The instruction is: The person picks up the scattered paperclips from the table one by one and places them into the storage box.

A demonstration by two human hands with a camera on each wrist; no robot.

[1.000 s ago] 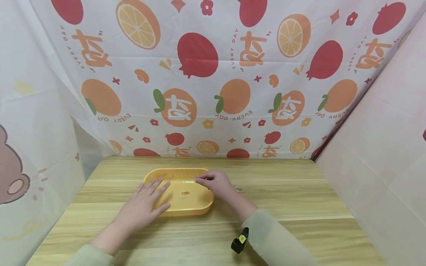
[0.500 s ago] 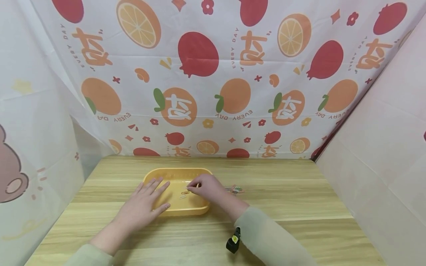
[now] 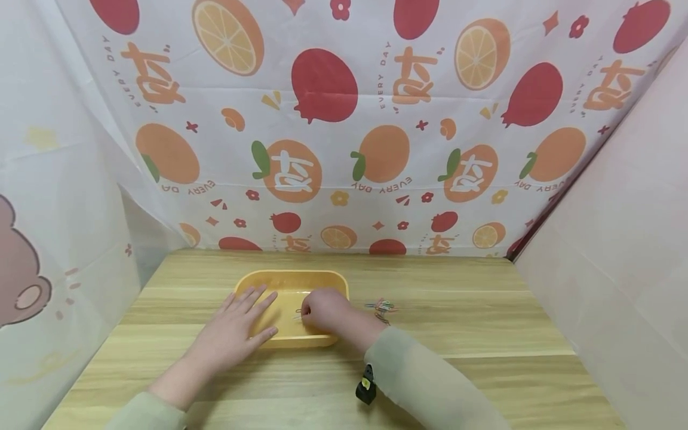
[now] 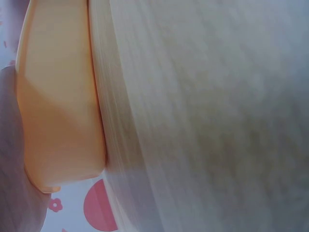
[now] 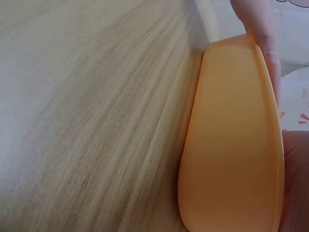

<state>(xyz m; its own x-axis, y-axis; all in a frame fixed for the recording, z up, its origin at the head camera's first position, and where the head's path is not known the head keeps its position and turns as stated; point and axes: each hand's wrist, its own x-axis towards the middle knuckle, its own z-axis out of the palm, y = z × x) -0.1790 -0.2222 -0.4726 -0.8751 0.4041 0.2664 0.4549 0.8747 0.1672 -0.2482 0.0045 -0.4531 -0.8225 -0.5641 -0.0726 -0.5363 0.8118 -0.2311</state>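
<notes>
A yellow-orange tray (image 3: 292, 342) lies on the table, and a few small paper clips (image 3: 297, 317) are on its floor. My left hand (image 3: 228, 331) rests across the tray's left side with its fingers spread. Inside the tray, toward its right, my right hand (image 3: 328, 310) is low with thumb and forefinger curled together beside those clips. It appears to pinch a paper clip, though the hand largely hides its fingertips. Both wrist views show mainly the tray's outer wall (image 4: 60, 96); there the fingertips at work are out of sight.
Right of the tray lies a small pile of coloured paper clips (image 3: 384, 308), close to my right forearm. The wooden table (image 3: 462, 346) runs back to a fruit-print cloth (image 3: 333, 149), with pale cloths at both sides.
My right hand has moved left and down from the tray's far right rim to the clips on its floor. The clip pile has come into fuller view. My left hand stays on the tray.
</notes>
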